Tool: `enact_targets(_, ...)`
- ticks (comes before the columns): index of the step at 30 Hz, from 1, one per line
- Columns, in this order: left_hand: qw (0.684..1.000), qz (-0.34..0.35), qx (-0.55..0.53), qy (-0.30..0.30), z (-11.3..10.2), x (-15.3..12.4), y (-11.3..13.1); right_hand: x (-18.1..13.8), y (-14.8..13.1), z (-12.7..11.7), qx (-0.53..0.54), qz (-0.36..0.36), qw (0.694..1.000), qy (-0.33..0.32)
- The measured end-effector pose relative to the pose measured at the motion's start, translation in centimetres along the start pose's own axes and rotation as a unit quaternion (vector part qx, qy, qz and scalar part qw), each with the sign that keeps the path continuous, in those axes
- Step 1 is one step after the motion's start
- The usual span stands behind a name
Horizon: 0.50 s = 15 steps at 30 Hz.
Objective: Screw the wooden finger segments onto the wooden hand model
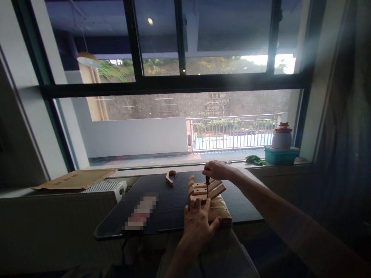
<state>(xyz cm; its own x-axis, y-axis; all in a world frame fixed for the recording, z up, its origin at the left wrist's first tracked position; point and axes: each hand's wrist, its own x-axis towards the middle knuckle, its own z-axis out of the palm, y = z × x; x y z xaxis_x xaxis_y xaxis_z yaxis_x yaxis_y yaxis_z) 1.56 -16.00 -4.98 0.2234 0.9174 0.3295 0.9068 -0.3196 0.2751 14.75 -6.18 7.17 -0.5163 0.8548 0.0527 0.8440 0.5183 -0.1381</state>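
Note:
My right hand point(216, 170) is closed round the top of a small black screwdriver point(207, 185), which stands upright with its tip on a wooden assembly of slats point(203, 190) on the dark table point(171, 206). My left hand point(198, 224) lies flat, fingers spread, pressing on the near part of the wooden piece and a plastic-wrapped wooden board point(220, 213) beneath it. A loose curved wooden part point(170, 177) sits further back on the table, apart from both hands.
A window fills the view ahead. On the sill stand a teal box point(281, 155) with a white pot on it and a green cloth point(255, 159). A cardboard sheet point(77, 179) lies left over a white radiator point(106, 188). Blurred packet on the table.

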Motion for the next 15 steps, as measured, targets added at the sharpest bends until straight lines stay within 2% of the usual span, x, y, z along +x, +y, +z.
enact_targets(6, 1.000, -0.005, -0.004, -0.006, 0.0, 0.0, 0.0, 0.2, 0.5, -0.2, -0.025, 0.015, 1.000, 0.007)
enact_targets(12, 1.000, -0.006, -0.004, -0.005, 0.0, -0.1, 0.0, -0.7, 0.4, -1.4, -0.034, -0.066, 0.997, -0.010)
enact_targets(15, 1.000, -0.005, -0.004, -0.002, 0.1, -0.2, 0.0, -0.8, 0.2, -1.3, -0.037, -0.076, 0.996, -0.003)
